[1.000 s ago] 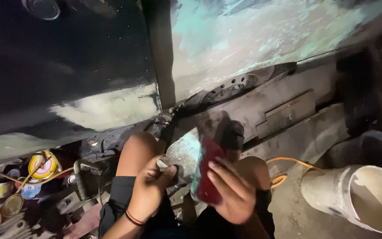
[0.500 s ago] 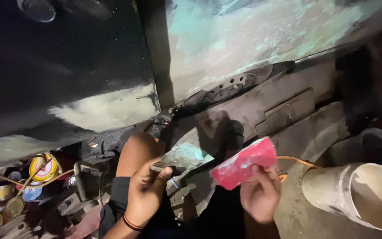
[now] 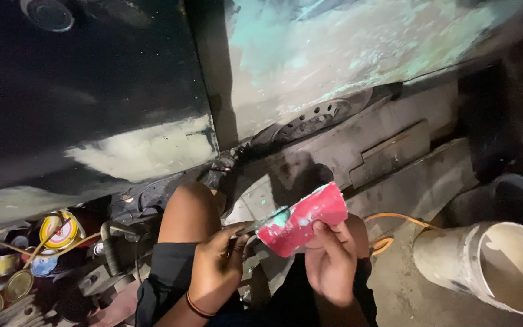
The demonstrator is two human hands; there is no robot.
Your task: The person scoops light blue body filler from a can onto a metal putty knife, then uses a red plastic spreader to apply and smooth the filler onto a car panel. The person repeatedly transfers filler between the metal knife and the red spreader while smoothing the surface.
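My right hand (image 3: 332,260) holds a red plastic spreader card (image 3: 304,219) smeared with pale green filler, tilted flat in front of my knees. My left hand (image 3: 218,266) grips a thin metal putty knife (image 3: 261,220) whose blade tip touches the left edge of the red card. I am crouched beside a vehicle body: a black panel (image 3: 80,91) carries a cream filler patch (image 3: 146,151), and the panel to the right (image 3: 358,54) is sanded and streaked green and white.
A dirty white bucket (image 3: 491,266) lies tipped at the right, with a dark tub (image 3: 516,194) behind it. An orange cord (image 3: 394,230) runs along the floor. Several paint tins (image 3: 7,278) and a yellow-lidded can (image 3: 59,230) crowd the lower left.
The red card swung from upright to flat and then came back toward the knife. The knife blade, wide and facing me a second ago, now shows edge-on against the card.
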